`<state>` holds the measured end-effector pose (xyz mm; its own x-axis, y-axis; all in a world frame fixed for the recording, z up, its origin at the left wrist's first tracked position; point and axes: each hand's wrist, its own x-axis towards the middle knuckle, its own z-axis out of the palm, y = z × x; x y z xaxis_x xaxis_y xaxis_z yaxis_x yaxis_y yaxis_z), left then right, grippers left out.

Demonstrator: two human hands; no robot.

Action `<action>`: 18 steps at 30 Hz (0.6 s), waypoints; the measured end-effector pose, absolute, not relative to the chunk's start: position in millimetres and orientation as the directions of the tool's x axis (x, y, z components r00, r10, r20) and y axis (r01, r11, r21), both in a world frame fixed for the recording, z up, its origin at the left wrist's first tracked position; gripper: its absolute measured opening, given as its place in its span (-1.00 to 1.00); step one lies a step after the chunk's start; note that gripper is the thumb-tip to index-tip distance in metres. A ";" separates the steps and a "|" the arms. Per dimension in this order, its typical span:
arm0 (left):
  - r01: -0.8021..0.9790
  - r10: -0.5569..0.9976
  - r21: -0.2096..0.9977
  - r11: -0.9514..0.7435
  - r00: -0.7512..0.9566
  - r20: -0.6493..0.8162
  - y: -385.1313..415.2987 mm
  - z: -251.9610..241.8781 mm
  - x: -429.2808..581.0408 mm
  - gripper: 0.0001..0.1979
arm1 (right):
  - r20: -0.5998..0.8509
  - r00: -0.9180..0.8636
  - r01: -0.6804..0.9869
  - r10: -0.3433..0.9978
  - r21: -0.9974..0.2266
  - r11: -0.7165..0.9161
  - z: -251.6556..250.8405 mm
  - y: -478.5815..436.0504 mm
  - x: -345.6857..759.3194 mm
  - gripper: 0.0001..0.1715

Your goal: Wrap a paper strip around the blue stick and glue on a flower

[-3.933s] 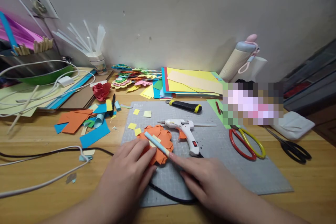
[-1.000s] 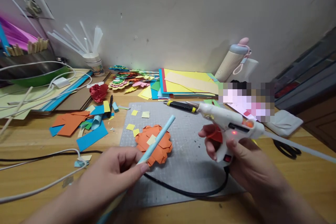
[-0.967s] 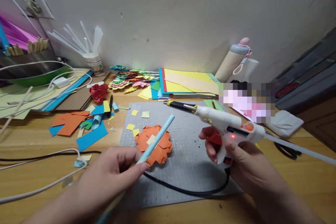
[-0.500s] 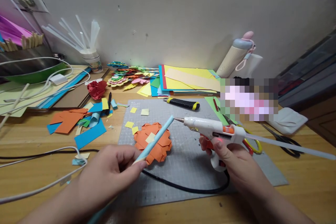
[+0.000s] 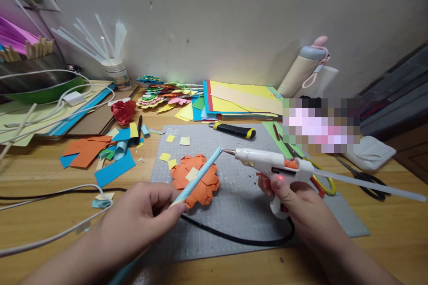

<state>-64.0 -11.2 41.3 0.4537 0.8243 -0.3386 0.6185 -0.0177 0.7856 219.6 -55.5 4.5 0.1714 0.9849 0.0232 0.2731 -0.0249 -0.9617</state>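
Note:
My left hand (image 5: 143,218) pinches a light blue rolled paper stick (image 5: 200,173), which slants up and to the right over an orange paper flower (image 5: 197,180) lying on the grey cutting mat (image 5: 240,213). My right hand (image 5: 297,207) grips a white hot glue gun (image 5: 274,167) with a finger at its orange trigger. A red light glows on the gun. Its metal nozzle touches the upper tip of the stick. A clear glue rod sticks out behind the gun.
The gun's black cord (image 5: 234,238) loops across the mat's near edge. A black and yellow utility knife (image 5: 234,130), red-yellow scissors (image 5: 321,180), black scissors (image 5: 368,182), coloured paper sheets (image 5: 240,102), paper scraps (image 5: 100,156), white cables (image 5: 50,107) and a bottle (image 5: 302,71) surround the mat.
My right hand picked the glue gun up off the mat and brought its nozzle left to the stick's tip. My left hand took the stick and raised it off the flower.

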 end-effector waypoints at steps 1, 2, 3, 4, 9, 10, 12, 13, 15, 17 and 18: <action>0.621 0.826 0.784 -0.017 0.451 -0.339 -11.2 41.4 -63.9 -0.66 | 0.018 0.170 0.281 0.985 -0.959 -0.031 4.7 -56.3 219.3 -0.52; 0.626 0.827 0.780 -0.015 0.446 -0.342 -11.1 41.4 -63.7 -0.66 | 0.014 0.177 0.289 0.984 -0.957 -0.038 5.1 -57.2 218.6 -0.52; 0.631 0.828 0.775 -0.012 0.441 -0.346 -11.1 41.4 -63.6 -0.65 | 0.011 0.187 0.293 0.982 -0.955 -0.045 5.6 -58.2 217.7 -0.52; 0.636 0.828 0.772 -0.009 0.438 -0.351 -11.1 41.3 -63.6 -0.64 | 0.009 0.202 0.293 0.979 -0.955 -0.051 6.2 -59.1 216.6 -0.53; 0.638 0.823 0.770 0.014 0.430 -0.372 -10.8 40.0 -65.2 -0.63 | -0.013 0.213 0.282 0.977 -0.956 -0.074 6.4 -61.0 214.9 -0.54; 0.638 0.821 0.770 0.020 0.429 -0.377 -10.7 40.0 -65.5 -0.64 | -0.017 0.200 0.291 0.980 -0.954 -0.076 5.6 -60.8 215.7 -0.53; 0.633 0.817 0.774 0.028 0.432 -0.383 -10.4 40.2 -65.7 -0.64 | -0.028 0.180 0.317 0.983 -0.945 -0.085 3.9 -60.1 217.5 -0.51; 0.629 0.814 0.777 0.031 0.435 -0.385 -10.3 40.5 -65.7 -0.64 | -0.033 0.178 0.329 0.983 -0.940 -0.091 3.3 -59.7 218.1 -0.50; 0.625 0.809 0.780 0.034 0.441 -0.389 -10.2 40.9 -65.4 -0.64 | -0.032 0.174 0.344 0.984 -0.934 -0.092 3.3 -58.7 218.3 -0.49; 0.628 0.807 0.778 0.030 0.444 -0.389 -10.4 40.8 -65.3 -0.64 | -0.020 0.175 0.348 0.984 -0.934 -0.081 4.5 -57.6 217.5 -0.47; 0.630 0.809 0.776 0.026 0.443 -0.386 -10.5 40.6 -65.4 -0.64 | -0.013 0.177 0.353 0.984 -0.932 -0.076 5.2 -57.2 217.1 -0.46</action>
<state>-65.4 -10.5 40.6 0.4434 0.8088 -0.3864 0.6297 0.0257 0.7764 217.1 -57.2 5.2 0.1773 0.9841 -0.0130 0.3532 -0.0759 -0.9325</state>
